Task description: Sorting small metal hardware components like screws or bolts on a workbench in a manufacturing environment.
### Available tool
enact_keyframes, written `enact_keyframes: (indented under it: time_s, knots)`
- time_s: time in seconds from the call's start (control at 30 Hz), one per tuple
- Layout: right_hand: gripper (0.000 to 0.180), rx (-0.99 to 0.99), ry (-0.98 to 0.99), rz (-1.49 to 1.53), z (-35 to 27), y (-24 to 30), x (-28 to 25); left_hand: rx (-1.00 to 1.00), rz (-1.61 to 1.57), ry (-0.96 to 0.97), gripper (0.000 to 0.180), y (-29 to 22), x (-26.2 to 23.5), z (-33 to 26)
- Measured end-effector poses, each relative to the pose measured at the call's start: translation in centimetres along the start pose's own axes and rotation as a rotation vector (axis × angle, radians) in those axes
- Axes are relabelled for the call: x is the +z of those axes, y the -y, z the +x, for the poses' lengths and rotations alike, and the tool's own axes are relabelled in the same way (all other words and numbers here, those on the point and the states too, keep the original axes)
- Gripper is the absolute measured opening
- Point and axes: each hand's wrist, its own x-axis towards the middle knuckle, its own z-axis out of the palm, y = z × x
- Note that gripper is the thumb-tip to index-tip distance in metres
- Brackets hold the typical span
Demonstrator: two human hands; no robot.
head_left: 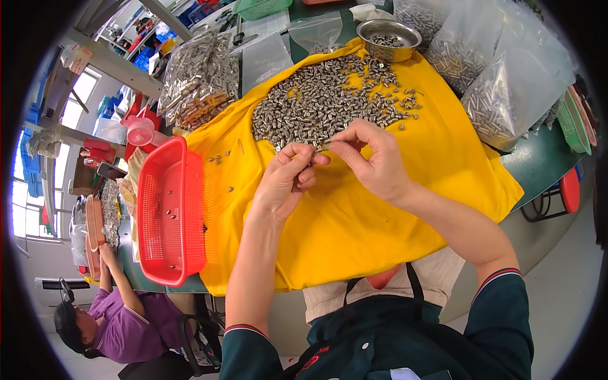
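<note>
Just in front of a wide pile of small silver metal cylinders (316, 95), my two hands meet over a yellow cloth (354, 221). The fingers of my left hand (285, 178) are curled and pinch a small metal cylinder (315, 152), mostly hidden by the fingertips. My right hand (377, 166) is closed too, its thumb and forefinger pressed together beside that part. What sits in the right pinch is too small to make out. A few loose cylinders lie at the pile's right edge and on the cloth to the left.
A red plastic basket (171, 215) with a few metal pieces stands on the left. Behind the pile is a steel bowl (389, 39) of parts. Clear bags of parts (506, 88) stand at right, more bags (199, 76) at back left. A person in purple (136, 323) sits far left.
</note>
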Motion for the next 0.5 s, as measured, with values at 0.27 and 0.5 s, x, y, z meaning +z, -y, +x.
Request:
enact_keyframes:
  time_s: [0.27, 0.5]
  knots:
    - [0.011, 0.279, -0.177, 0.234, 0.5, -0.8, -0.9, 0.402, -0.161, -0.314, 0.012, -5.7, -0.3, -2.2]
    - [0.012, 0.269, -0.119, 0.249, 0.5, -0.2, -0.6, 1.04, 1.616, -1.46, 0.017, -10.8, -7.4, -8.7]
